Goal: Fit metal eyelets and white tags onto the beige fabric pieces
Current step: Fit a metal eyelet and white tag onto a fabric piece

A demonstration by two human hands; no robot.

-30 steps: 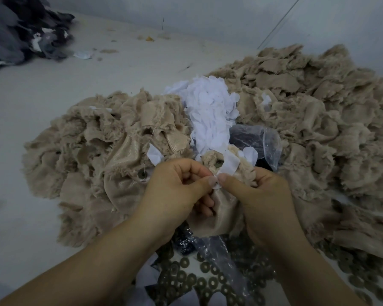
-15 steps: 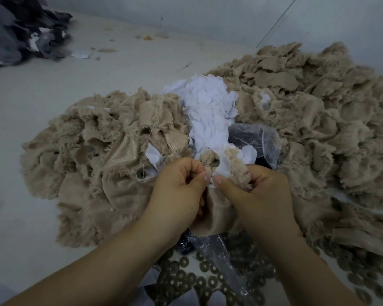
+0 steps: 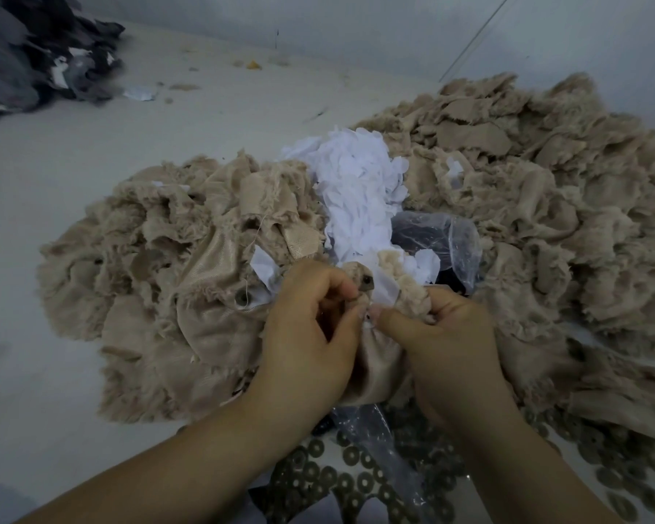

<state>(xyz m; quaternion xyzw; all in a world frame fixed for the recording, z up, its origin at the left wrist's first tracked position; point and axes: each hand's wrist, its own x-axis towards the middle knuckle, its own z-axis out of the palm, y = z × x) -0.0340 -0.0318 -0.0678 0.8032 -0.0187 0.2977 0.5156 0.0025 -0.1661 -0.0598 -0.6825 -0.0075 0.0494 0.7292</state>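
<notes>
My left hand [image 3: 311, 334] and my right hand [image 3: 447, 346] meet at the centre, both pinching one beige fabric piece [image 3: 379, 368]. At its frayed top edge sits a metal eyelet [image 3: 366, 282] with a white tag [image 3: 384, 289] against it. Both thumbs press together just below the eyelet. A heap of white tags [image 3: 360, 198] lies right behind the hands. Loose metal eyelets [image 3: 341, 482] are scattered on the surface near my forearms.
Big piles of beige fabric pieces lie to the left [image 3: 159, 266] and to the right [image 3: 545, 206]. A clear plastic bag [image 3: 443, 240] sits behind my right hand. Dark fabric scraps [image 3: 35, 58] are heaped at the far left corner. A pale wall runs behind.
Both hands stay on the same piece and have shifted slightly; the thumbs have closed in beneath the eyelet, bunching the fabric's top edge tighter.
</notes>
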